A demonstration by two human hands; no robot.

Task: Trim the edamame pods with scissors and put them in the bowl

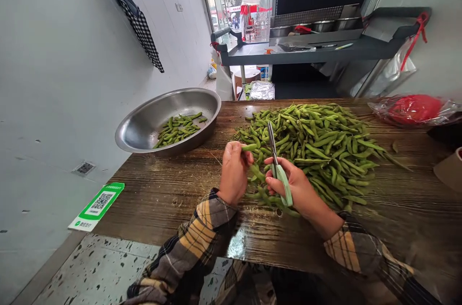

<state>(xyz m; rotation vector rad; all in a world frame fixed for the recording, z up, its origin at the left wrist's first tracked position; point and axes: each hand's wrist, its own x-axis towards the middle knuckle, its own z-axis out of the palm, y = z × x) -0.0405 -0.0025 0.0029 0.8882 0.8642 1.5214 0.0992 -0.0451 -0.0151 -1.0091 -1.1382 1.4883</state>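
Note:
A large heap of green bean pods (325,141) covers the middle and right of the wooden table (155,194). My left hand (234,170), at the heap's near left edge, pinches a green pod (250,147) between thumb and fingers. Just to its right, my right hand (292,184) is closed around the light green handles of a pair of scissors (277,165). The blades point up and away over the heap and look nearly closed. A steel bowl (139,127) stands at the table's far left, with several pods (178,129) inside.
A green QR code card (99,204) lies at the table's left edge, near the white wall. At the right are a red bundle in clear plastic (415,108) and a brown roll (449,170). Beyond the table stands a grey cart (306,57) with metal containers.

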